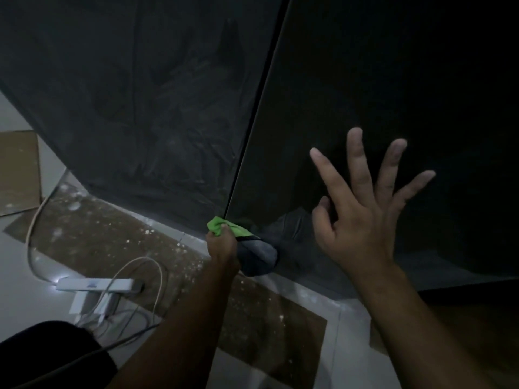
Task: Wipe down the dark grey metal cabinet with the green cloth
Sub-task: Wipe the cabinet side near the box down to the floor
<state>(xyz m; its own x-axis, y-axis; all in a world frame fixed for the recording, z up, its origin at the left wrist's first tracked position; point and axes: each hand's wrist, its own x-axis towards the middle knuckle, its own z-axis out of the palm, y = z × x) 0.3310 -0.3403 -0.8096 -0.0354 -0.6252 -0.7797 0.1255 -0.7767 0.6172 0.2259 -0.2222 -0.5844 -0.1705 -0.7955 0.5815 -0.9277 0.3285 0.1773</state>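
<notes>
Cabinet corner (254, 175): green cloth (224, 226) bunched in left grip (222, 247).

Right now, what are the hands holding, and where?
The left hand grips the crumpled green cloth at its left end; the right hand, fingers spread, holds nothing.
</notes>
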